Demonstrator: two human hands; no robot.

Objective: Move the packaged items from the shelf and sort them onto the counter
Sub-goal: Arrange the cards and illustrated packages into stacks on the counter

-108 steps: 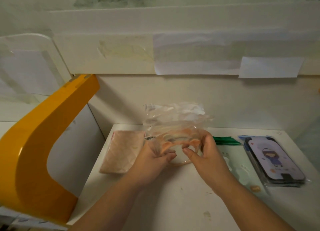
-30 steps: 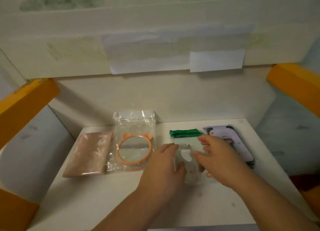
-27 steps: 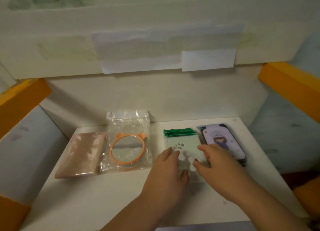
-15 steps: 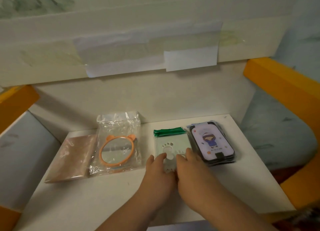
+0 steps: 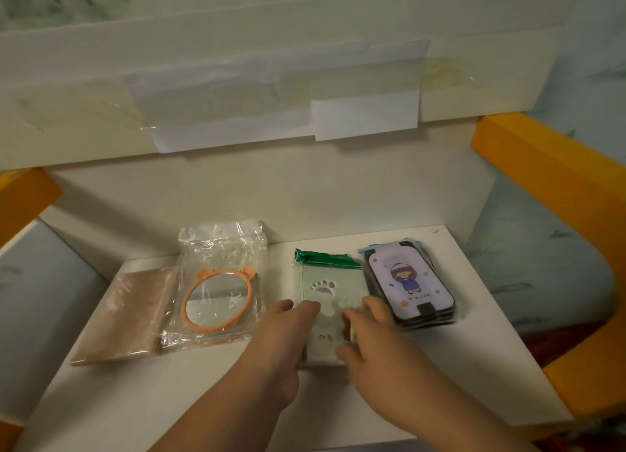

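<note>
Four packaged items lie in a row on the white counter (image 5: pixel 474 367). From left to right they are a pinkish flat packet (image 5: pixel 125 312), an orange round mirror in a clear bag (image 5: pixel 218 294), a pale green paw-print packet with a green header (image 5: pixel 333 284), and a stack of black-rimmed cards with a cartoon girl (image 5: pixel 410 287). My left hand (image 5: pixel 283 343) holds the green packet's left edge. My right hand (image 5: pixel 369 343) holds its lower right part, thumb on the near edge. The packet lies flat between both hands.
Orange frame arms stand at the left (image 5: pixel 23 197) and the right (image 5: pixel 555 194) of the counter. A white panel with taped paper sheets (image 5: pixel 366 117) overhangs the back wall. Bare counter surface lies in front of the row.
The mirror bag that both hands held now lies on the counter beside the pinkish packet. Both hands moved right onto the green packet, sliding it slightly; the camera view shifted right.
</note>
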